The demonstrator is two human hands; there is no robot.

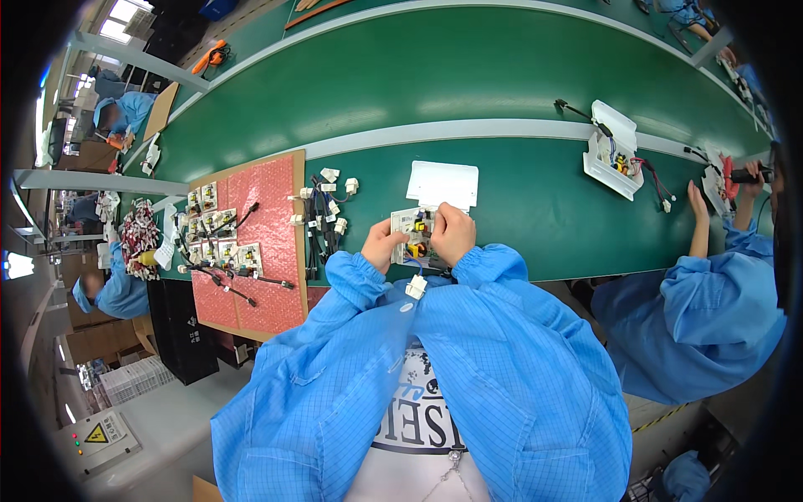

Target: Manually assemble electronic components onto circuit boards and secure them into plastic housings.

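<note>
Both hands meet over a small circuit board (416, 236) at the near edge of the green belt (502, 192), right in front of me. My left hand (382, 245) curls around the board's left edge, fingers closed on it, thumb on top. My right hand (452, 232) covers the board's right side, fingers bent down onto it in a closed grip. The board looks tilted up toward me; most of it is hidden, so I cannot tell which way its long axis runs. A white plastic cover (443, 184) lies flat just beyond the board. A white connector (416, 287) hangs between my sleeves. A bundle of black cables (320, 226) lies to my left, beside a pink tray (268, 209) of more boards. To my right, a co-worker's hand (696, 201) rests on the belt near an open white housing (612, 151).
</note>
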